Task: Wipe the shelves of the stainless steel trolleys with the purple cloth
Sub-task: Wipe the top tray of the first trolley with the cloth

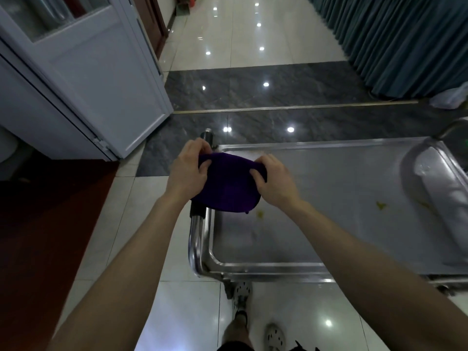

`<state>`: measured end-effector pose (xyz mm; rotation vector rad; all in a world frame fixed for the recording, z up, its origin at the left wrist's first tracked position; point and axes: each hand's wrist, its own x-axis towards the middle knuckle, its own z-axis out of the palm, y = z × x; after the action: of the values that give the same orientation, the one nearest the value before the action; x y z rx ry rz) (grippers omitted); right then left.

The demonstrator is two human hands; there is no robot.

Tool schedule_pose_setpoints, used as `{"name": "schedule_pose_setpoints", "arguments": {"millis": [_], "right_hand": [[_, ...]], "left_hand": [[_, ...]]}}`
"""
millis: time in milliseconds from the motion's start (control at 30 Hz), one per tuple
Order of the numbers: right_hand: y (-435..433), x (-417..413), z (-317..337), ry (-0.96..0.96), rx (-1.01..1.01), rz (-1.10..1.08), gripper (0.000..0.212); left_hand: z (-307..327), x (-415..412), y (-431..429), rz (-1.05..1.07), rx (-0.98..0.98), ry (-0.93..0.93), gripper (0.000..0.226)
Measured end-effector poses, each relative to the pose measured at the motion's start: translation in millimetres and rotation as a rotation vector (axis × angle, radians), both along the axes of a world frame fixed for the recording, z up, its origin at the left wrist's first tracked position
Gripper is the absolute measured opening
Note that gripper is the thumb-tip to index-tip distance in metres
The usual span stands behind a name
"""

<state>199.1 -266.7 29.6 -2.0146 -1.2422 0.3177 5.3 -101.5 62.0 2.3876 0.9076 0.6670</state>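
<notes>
I hold the purple cloth [228, 186] in the air over the left end of the stainless steel trolley [316, 271]. My left hand [188, 171] grips the cloth's left edge with curled fingers. My right hand [274, 179] grips its right edge the same way. The cloth hangs bunched between both hands, above the trolley's handle bar [198, 234]. The top shelf [342, 198] is a shallow steel tray with small yellow stains [381, 205] near its middle.
A white door [101, 92] stands open at the left. Teal curtains [405, 41] hang at the far right. A second trolley's rounded edge [440, 188] abuts the right end. The floor is glossy tile. My feet in light clogs [241, 293] stand below the trolley.
</notes>
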Motion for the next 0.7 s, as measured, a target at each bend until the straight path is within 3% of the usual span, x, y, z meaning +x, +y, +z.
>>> {"name": "schedule_pose_setpoints", "arguments": {"millis": [333, 500, 700], "right_hand": [[-97, -4, -26, -0.003, 0.048, -0.085, 0.017], [-88, -12, -63, -0.02, -0.321, -0.118, 0.053], [-84, -69, -124, -0.15, -0.475, 0.03, 0.066]], "left_hand": [[-26, -5, -76, -0.108, -0.113, -0.005, 0.028], [-61, -4, -68, -0.08, -0.022, 0.244, 0.029], [-80, -7, -35, 0.044, 0.116, 0.162, 0.035]]}}
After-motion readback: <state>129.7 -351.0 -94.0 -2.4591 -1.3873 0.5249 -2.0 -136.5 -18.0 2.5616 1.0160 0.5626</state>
